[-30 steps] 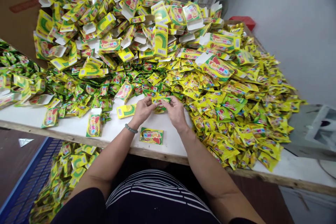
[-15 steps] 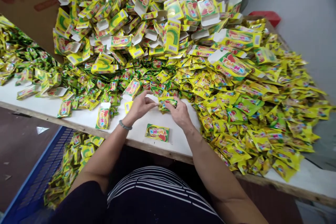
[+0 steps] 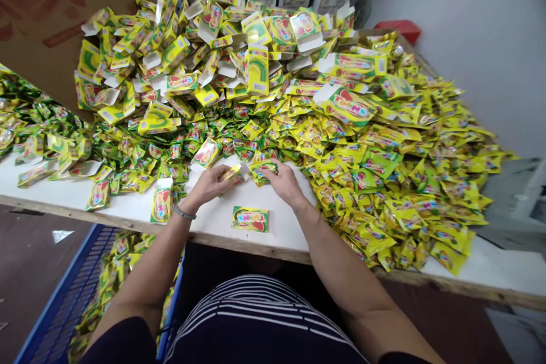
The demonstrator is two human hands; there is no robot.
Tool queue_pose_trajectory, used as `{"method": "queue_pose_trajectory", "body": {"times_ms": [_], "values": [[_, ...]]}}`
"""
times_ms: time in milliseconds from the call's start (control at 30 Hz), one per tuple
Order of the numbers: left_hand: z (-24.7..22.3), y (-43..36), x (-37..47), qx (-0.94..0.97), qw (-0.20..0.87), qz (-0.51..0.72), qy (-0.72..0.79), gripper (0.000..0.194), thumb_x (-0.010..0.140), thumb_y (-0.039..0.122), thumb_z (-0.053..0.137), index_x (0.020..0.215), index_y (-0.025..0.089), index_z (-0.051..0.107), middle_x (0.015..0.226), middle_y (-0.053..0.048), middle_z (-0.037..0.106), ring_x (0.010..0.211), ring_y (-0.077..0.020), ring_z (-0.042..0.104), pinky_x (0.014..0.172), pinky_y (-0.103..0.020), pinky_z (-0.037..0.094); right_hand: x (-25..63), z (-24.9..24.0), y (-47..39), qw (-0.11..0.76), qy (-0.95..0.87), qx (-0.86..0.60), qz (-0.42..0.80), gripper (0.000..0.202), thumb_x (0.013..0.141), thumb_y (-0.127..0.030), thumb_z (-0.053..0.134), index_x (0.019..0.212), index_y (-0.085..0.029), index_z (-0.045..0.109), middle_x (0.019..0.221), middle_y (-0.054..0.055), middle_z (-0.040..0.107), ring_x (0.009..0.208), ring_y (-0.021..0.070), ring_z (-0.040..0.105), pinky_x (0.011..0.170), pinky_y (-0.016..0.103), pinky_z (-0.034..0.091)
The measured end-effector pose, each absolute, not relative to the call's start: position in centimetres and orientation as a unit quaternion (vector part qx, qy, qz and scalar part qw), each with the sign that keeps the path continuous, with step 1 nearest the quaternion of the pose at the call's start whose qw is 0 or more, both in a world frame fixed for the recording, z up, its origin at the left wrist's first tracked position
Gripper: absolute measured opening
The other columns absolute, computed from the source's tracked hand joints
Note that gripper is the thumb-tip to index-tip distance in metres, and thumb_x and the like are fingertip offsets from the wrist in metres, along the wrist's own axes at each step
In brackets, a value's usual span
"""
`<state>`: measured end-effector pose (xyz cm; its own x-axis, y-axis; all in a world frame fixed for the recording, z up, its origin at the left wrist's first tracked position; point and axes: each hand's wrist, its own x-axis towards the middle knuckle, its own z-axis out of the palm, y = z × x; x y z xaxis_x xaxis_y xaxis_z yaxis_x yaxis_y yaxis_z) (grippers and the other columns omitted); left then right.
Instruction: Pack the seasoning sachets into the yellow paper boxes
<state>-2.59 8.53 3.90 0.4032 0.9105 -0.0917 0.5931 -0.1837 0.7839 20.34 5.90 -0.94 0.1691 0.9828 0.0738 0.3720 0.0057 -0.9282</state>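
My left hand (image 3: 208, 185) is closed around a small yellow candy box (image 3: 234, 173), whose open end with a white flap faces right. Just across from that opening, my right hand (image 3: 286, 183) pinches candy packets (image 3: 261, 169), green over yellow; how many is hard to tell. On the white table in front of both hands lies a flat candy box (image 3: 249, 219) printed with fruit and lettering. Another box with a raised white flap (image 3: 162, 200) rests left of my left wrist, and one more box (image 3: 206, 152) leans on packets behind that hand.
A tall heap of open boxes (image 3: 258, 71) stands at the back. Yellow packets (image 3: 384, 193) are piled on the right, green packets (image 3: 46, 96) on the left beside a large cardboard carton (image 3: 63, 23). Below the table edge is a blue crate (image 3: 63, 290) with filled-looking boxes.
My left hand has taken hold of a small box and brought its open end up to the packets. My right hand keeps its pinch on the packets. The camera view has shifted.
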Motion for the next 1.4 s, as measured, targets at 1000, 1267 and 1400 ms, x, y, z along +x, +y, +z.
{"method": "queue_pose_trajectory", "body": {"times_ms": [1000,1267,1400], "values": [[0.7,8.3,0.3,0.516,0.714,0.251,0.402,0.051,0.055,0.031,0.090,0.100,0.014,0.071,0.079,-0.003,0.074,0.067,-0.0161,0.066,0.064,-0.027,0.051,20.3,-0.7,6.2,0.485,-0.575,-0.574,0.324,0.034,0.075,-0.040,0.076,0.101,-0.019,0.072,0.098,0.006,0.071,0.080,0.0201,0.064,0.073,0.033,0.052],[1.2,8.0,1.1,0.497,0.689,0.320,0.420,0.049,0.053,0.032,0.091,0.095,0.013,0.073,0.086,-0.003,0.075,0.070,-0.0156,0.066,0.071,-0.028,0.052,19.6,0.2,5.4,0.473,-0.622,-0.594,0.192,0.023,0.089,-0.042,0.063,0.085,-0.024,0.078,0.107,0.009,0.065,0.111,0.0254,0.053,0.102,0.044,0.042],[1.0,7.7,1.3,0.515,0.672,0.332,0.417,0.047,0.055,0.032,0.090,0.095,0.014,0.073,0.089,-0.003,0.075,0.075,-0.0162,0.067,0.074,-0.029,0.053,19.3,-0.5,5.5,0.451,-0.626,-0.591,0.234,0.033,0.091,-0.048,0.059,0.080,-0.024,0.079,0.112,0.009,0.064,0.116,0.0270,0.050,0.106,0.047,0.039]]}}
